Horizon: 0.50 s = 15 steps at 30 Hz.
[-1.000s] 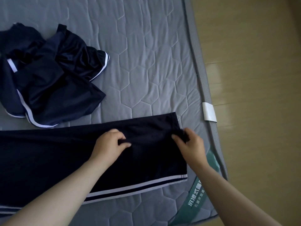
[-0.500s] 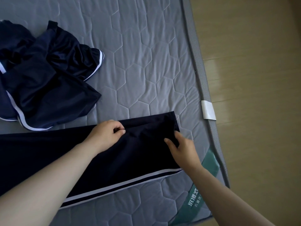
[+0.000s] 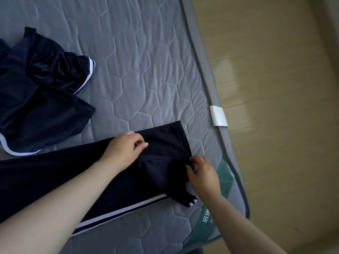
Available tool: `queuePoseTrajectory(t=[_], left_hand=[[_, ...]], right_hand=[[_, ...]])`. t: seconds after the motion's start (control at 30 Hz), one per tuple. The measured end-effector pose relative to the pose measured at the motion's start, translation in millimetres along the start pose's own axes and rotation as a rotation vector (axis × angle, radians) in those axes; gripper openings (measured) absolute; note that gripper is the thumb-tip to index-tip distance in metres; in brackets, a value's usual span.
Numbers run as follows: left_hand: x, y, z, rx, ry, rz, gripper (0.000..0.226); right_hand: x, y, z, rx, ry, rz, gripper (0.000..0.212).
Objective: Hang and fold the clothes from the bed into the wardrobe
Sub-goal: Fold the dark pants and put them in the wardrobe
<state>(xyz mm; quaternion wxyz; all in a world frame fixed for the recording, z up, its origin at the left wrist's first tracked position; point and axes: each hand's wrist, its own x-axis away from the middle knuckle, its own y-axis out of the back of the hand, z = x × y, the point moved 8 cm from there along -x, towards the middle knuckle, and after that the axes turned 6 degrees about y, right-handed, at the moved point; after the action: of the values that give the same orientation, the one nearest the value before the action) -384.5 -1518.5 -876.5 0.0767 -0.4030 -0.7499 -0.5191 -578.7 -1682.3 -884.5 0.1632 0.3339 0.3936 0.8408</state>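
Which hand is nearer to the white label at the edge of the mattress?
Right. The right hand pinches the navy trousers at their hem, just nearer the person than the white label; the left hand grips them farther to the left.

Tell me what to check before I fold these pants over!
1. Right hand pinches the end of the trousers: ok.
2. Left hand has its fingers curled on the trouser cloth: ok.
3. Trousers lying flat: not ok; the end by the right hand is bunched and turned over.
4. Room to fold: ok; bare mattress shows beyond the trousers.
5. Crumpled garment out of the way: cannot tell; its lower edge lies very near the trousers.
6. Wardrobe ready: cannot tell; it is not in view.
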Motion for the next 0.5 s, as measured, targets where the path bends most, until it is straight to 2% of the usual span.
queuePoseTrajectory(t=[0.07, 0.17, 0.27, 0.33, 0.4, 0.5], left_hand=[[-12, 0, -15, 0.009, -0.039, -0.034, 0.026], [-36, -11, -39, -0.072, -0.064, 0.0, 0.049], [-57, -28, -54, -0.032, 0.021, 0.089, 0.06], [-65, -35, -61, 0.086, 0.086, 0.101, 0.042], [-69, -33, -70, 0.137, 0.071, 0.065, 0.017], [-73, -24, -77, 0.154, 0.009, 0.02, 0.011]], right_hand=[[3, -7, -9, 0.043, -0.046, 0.058, 0.025], [12, -9, -17, 0.016, -0.112, 0.051, 0.028], [18, -19, -16, -0.114, -0.027, 0.126, 0.023], [20, -11, -10, -0.143, 0.085, 0.1, 0.014], [21, 3, 1, -0.129, 0.194, 0.025, 0.013], [22, 16, 11, -0.036, 0.27, -0.085, 0.024]])
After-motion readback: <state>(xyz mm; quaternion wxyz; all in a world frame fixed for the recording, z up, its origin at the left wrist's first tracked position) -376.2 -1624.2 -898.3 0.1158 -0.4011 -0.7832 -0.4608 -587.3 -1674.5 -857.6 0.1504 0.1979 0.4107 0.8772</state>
